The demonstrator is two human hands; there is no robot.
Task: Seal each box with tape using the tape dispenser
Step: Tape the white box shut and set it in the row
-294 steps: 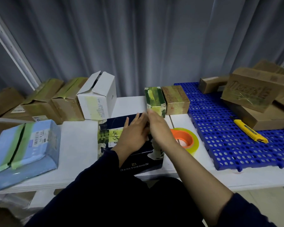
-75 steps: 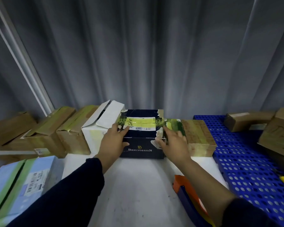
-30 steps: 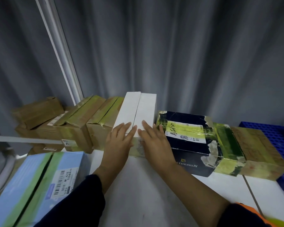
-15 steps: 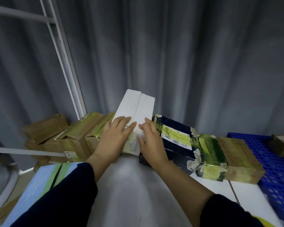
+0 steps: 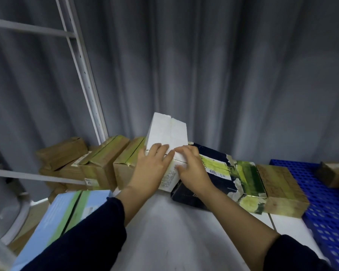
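A white cardboard box [image 5: 167, 132] stands at the back of the white table [image 5: 170, 231], tilted up toward me, its two top flaps folded together. My left hand [image 5: 151, 169] lies on its left flap and front corner. My right hand [image 5: 192, 169] presses on the right flap and front edge. Both hands hold the box. To its right sits a dark navy box [image 5: 209, 173] with yellow tape across its top. The tape dispenser is out of view.
Brown taped boxes [image 5: 104, 163] line the back left. A green taped box [image 5: 249, 180] and a brown box [image 5: 282, 188] sit right of the navy one. A blue perforated mat [image 5: 329, 202] covers the right side. A light blue parcel [image 5: 67, 216] lies front left. Grey curtain behind.
Since half a second ago both hands have tipped the white box further up and toward me; its flaps stay held together. Earlier I pushed the navy box to the back row.
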